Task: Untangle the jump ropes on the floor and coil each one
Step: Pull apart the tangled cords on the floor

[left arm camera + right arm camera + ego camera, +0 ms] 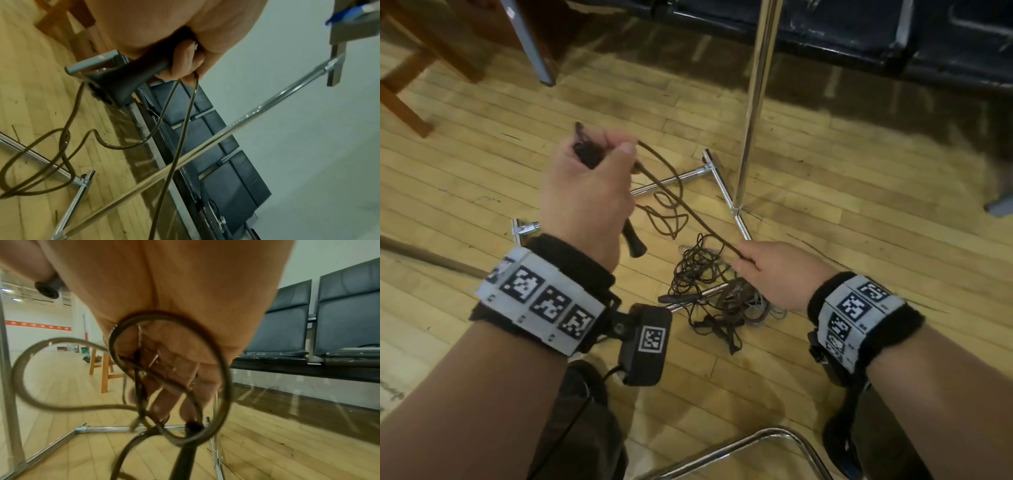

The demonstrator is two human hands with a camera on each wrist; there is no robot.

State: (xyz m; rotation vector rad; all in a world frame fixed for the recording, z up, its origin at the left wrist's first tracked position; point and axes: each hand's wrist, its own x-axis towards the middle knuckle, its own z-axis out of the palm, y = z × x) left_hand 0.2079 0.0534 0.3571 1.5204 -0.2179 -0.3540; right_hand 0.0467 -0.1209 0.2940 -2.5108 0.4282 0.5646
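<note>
My left hand (585, 185) is raised over the floor and grips a black jump-rope handle (634, 244), with a bunch of dark brown rope sticking out above the fist. The left wrist view shows fingers (185, 61) curled round that handle (127, 78), with strands hanging below. One strand of the rope (688, 209) runs taut down to my right hand (746, 260), which pinches it. Rope loops (224, 378) hang in front of the right hand's palm (174, 288). A tangle of thin ropes (705, 281) with another black handle (678, 298) lies on the floor beneath.
A chrome stand's pole (753, 102) rises just behind the tangle, and its base bars (671, 180) lie across the wood floor under the ropes. Black bench seats (859, 34) line the far side. Wooden furniture legs (400, 99) stand far left. A chrome tube (756, 442) curves near my knees.
</note>
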